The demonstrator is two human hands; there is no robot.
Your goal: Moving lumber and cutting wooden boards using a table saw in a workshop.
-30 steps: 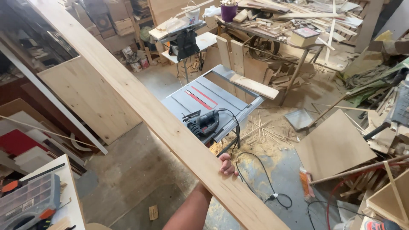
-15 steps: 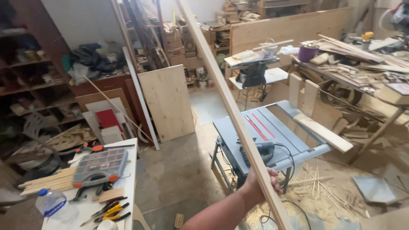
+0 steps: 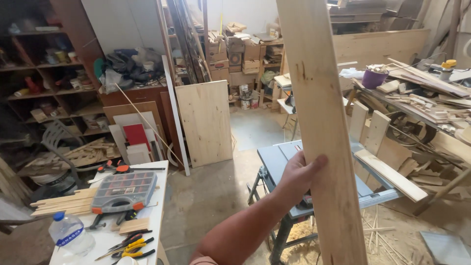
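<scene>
Left of the table saw (image 3: pixel 294 162): one white table (image 3: pixel 152 221); on it one bottle (image 3: pixel 71 233); one parts box (image 3: pixel 122 189); one plank (image 3: pixel 319 122) in one hand (image 3: pixel 297 174).

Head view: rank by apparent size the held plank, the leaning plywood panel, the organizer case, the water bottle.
1. held plank, though nearness to the camera inflates it
2. leaning plywood panel
3. organizer case
4. water bottle, partly cut off at the frame edge

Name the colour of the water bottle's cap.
Blue cap, head view.
</scene>
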